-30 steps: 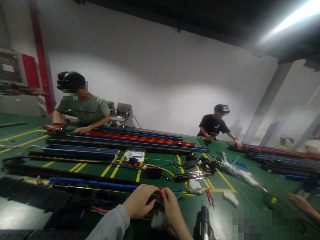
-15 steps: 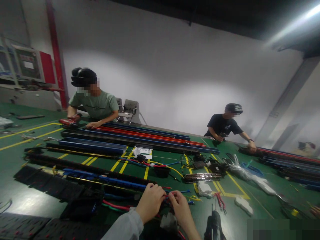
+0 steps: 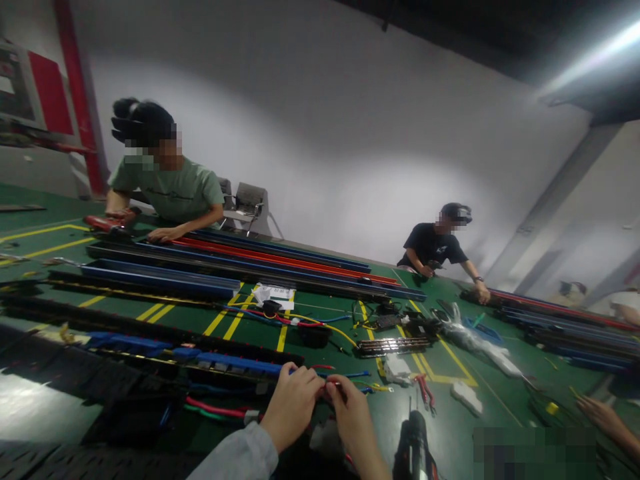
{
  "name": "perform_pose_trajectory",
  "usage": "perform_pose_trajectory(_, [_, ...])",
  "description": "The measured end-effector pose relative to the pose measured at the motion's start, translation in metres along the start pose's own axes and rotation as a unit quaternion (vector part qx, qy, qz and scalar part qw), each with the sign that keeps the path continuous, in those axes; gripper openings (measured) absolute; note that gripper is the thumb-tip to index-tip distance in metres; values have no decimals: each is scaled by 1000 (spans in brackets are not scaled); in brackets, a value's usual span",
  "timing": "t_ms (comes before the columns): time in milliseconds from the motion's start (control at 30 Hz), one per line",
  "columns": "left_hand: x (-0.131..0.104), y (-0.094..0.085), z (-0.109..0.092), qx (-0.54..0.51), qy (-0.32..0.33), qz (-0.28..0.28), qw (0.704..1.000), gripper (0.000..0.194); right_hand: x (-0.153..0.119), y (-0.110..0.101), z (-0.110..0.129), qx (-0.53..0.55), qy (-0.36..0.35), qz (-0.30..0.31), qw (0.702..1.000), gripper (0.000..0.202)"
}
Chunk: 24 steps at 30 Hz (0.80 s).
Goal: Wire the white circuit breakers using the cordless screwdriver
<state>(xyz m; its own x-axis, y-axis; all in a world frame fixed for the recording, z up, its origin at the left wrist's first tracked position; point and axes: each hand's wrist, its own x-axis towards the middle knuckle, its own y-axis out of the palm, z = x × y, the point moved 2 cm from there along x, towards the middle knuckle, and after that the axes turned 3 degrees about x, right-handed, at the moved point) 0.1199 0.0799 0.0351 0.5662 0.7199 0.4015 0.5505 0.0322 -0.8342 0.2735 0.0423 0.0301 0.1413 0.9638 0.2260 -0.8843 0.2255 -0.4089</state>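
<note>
My left hand (image 3: 295, 404) and my right hand (image 3: 351, 415) meet over the near table, fingertips pinched together around thin wires. My fingers cover most of what they grip. Blue and yellow wire ends (image 3: 363, 375) stick out just beyond my fingertips. A long black strip with blue connector blocks (image 3: 220, 361) runs from the left up to my left hand. Below it, a thick red cable (image 3: 216, 409) passes beside my left wrist. A black power drill (image 3: 416, 443) stands to the right of my right hand, its bit pointing away.
Long blue and red rails (image 3: 280, 259) lie across the far side. A co-worker (image 3: 167, 180) there holds a red drill (image 3: 107, 224); another co-worker (image 3: 435, 243) leans over the right end. Red-handled pliers (image 3: 425, 393), a white block (image 3: 467, 398) and a plastic-wrapped bundle (image 3: 475, 340) lie rightward.
My view has turned slightly right, so the scene sits further left. Both hands stay together at the wires. Another person's hand shows more at the right edge.
</note>
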Motion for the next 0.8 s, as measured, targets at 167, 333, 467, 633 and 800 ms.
perform_pose_trajectory(167, [-2,1,2,-4,-4,-1,1000,32,-6,2,6,-63,-29,-17,997,27])
perform_pose_trajectory(333, [-5,-1,2,-5,-9,-20,1000,28,-2,0,-4,8,16,-22,1000,39])
perform_pose_trajectory(467, [-6,1,3,-19,-4,-54,998,22,2,0,-7,-23,7,9,1000,40])
perform_pose_trajectory(633, [-6,6,3,-38,2,-73,997,27,-3,-1,3,-83,-34,13,996,38])
perform_pose_trajectory(800, [-6,7,2,-43,-9,-74,996,32,-3,-3,4,-70,-15,29,997,44])
